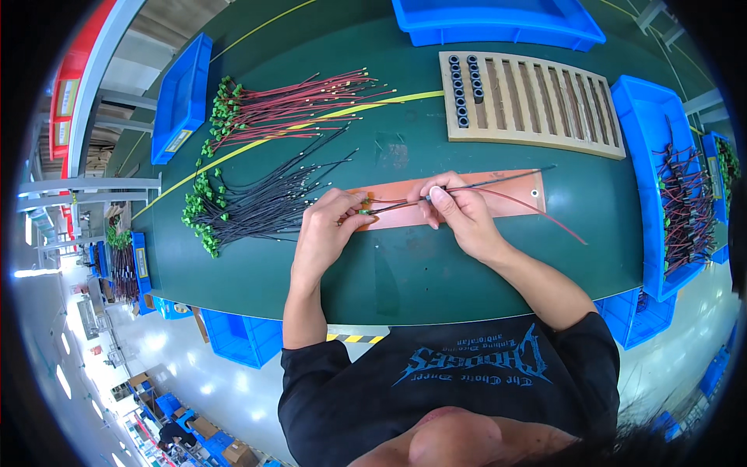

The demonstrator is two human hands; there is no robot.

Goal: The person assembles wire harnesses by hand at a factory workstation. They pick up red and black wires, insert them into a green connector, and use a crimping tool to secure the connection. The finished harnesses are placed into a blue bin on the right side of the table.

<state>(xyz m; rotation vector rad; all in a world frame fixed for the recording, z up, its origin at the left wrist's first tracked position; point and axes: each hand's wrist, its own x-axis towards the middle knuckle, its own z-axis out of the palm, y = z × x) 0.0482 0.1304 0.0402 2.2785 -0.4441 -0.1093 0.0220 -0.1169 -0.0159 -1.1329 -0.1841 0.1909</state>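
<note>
My left hand (320, 227) pinches the left end of a wire pair, where a small green connector (364, 210) shows between thumb and fingers. My right hand (465, 216) is closed around the middle of the same pair, thumb on top. A black wire (513, 178) runs out straight to the upper right past it, and a red wire (549, 217) curves down to the right. Both hands are over an orange-brown flat strip (523, 185) with a hole near its right end. Left of my hands lie a bundle of black wires (272, 204) and a bundle of red wires (292, 107), both with green connectors.
A slotted tan tray (537, 142) holds black ring-shaped parts in its left columns. Blue bins stand at the back (498, 33), at the left (177, 117) and at the right (652, 257); the right one holds red and black wire assemblies. The green table's near edge is by my body.
</note>
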